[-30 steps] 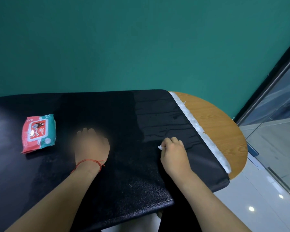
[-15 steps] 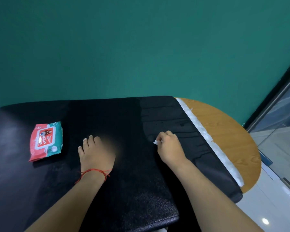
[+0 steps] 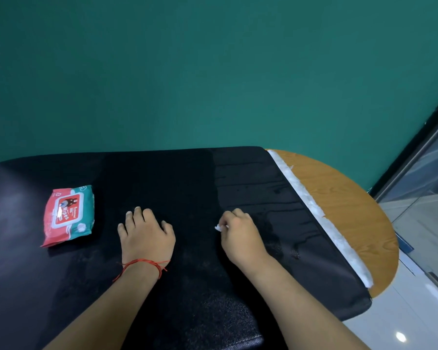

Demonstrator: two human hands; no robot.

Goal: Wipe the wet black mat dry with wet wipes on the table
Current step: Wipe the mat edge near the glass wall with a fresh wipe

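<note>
A person's two hands work over a black mat (image 3: 187,188) that covers most of a wooden table (image 3: 339,198) set against a green wall (image 3: 213,72). The left hand (image 3: 147,236) lies palm down on the mat near its middle, fingers straight and slightly spread, a red string (image 3: 142,263) tied round the wrist. The right hand (image 3: 240,236), at 3 o'clock from the left and apart from it, has its fingers curled, pinching a small white wipe (image 3: 219,227) that shows at the hand's 10 o'clock and sits on the mat. Wet streaks and droplets glisten on the mat from 12 to 4 o'clock of the right hand; the surface under and around the left hand looks dull. A red-and-teal pack (image 3: 68,214) lies flat on the mat at 9 o'clock from the left hand, well apart from it. A white strip (image 3: 321,218) runs along the mat's right edge, on the bare wood.
</note>
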